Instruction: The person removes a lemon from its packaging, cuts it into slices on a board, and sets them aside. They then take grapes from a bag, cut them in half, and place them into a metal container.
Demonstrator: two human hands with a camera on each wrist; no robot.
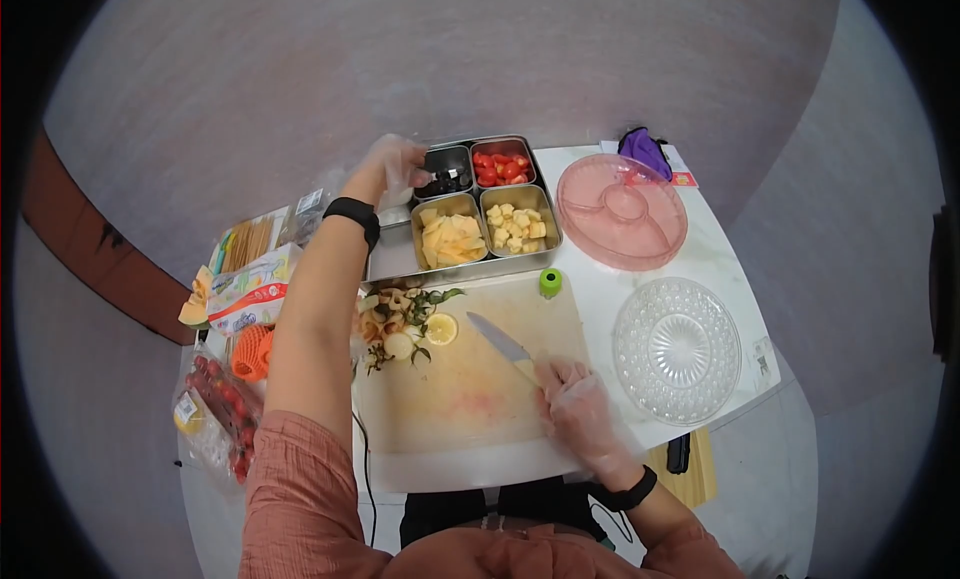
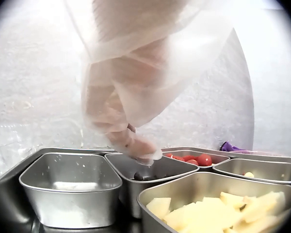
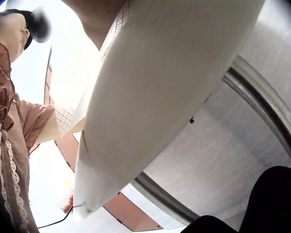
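My left hand (image 1: 398,166), in a clear plastic glove, reaches to the metal tin of dark fruit (image 1: 445,184) at the back of the tray. In the left wrist view its bent fingers (image 2: 143,148) point down over that tin's rim, and I cannot tell whether they pinch a piece. My gloved right hand (image 1: 580,404) grips the pale handle of a knife (image 1: 500,337), its blade lying over the cutting board (image 1: 490,419) and pointing away to the left. A lemon slice (image 1: 441,329) lies left of the blade, beside a heap of peels and leafy trimmings (image 1: 385,319).
The metal tray (image 1: 400,272) also holds tins of red tomatoes (image 1: 500,169), pale cubes (image 1: 515,229) and yellow slices (image 1: 452,241). To the right are a pink divided platter (image 1: 622,234) and a clear glass plate (image 1: 678,349). Bagged red fruit (image 1: 235,409) lies left.
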